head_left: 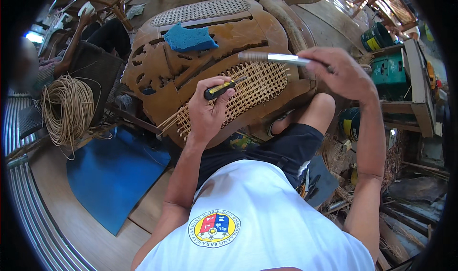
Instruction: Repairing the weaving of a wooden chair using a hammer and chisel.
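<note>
My left hand (206,109) is closed around the yellow and black handle of a screwdriver (217,89). Its metal shank points right, over the woven cane panel (260,87) set in a brown wooden furniture frame (191,82). To the right, my right hand (339,73) grips a hammer (286,58) with a shiny metal shaft. The hammer is raised above the panel's far edge, its head end smeared by motion. Loose cane strands (169,123) stick out at the panel's left end. A blue sponge-like piece (188,37) lies on the frame beyond my hands.
A coil of cane (67,109) hangs at the left, near another seated person (67,56). A blue sheet (114,175) lies on the floor below it. Green crates (391,75) in a wooden rack and dark buckets (377,36) stand at the right. A second cane panel (200,12) is at the frame's far end.
</note>
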Motion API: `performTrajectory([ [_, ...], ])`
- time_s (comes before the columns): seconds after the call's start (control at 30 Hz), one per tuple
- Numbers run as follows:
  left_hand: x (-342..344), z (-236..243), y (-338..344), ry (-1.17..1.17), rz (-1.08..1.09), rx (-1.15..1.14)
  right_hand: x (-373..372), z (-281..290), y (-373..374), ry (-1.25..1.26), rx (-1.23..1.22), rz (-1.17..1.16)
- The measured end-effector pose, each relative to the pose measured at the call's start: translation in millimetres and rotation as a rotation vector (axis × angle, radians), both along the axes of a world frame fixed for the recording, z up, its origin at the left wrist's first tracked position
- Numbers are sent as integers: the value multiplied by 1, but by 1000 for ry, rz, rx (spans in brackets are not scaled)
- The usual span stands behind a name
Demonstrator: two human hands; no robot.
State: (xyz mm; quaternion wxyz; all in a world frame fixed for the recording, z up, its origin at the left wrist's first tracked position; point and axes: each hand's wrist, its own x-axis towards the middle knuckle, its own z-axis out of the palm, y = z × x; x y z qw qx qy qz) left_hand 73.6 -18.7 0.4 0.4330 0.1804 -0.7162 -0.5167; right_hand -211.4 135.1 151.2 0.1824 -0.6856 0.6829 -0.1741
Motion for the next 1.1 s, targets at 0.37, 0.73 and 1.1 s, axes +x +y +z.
performTrajectory([
  [0.37,-22,3,-6,-207,-40,-36,-9,-16,-1,46,-105,28],
  [0.73,-24,6,-5,-94,-7,-25,-16,0,-6,86,-130,-62],
  [1.1,-32,-1,-4,-187,-52,-45,-11,-14,-3,61,-121,76],
])
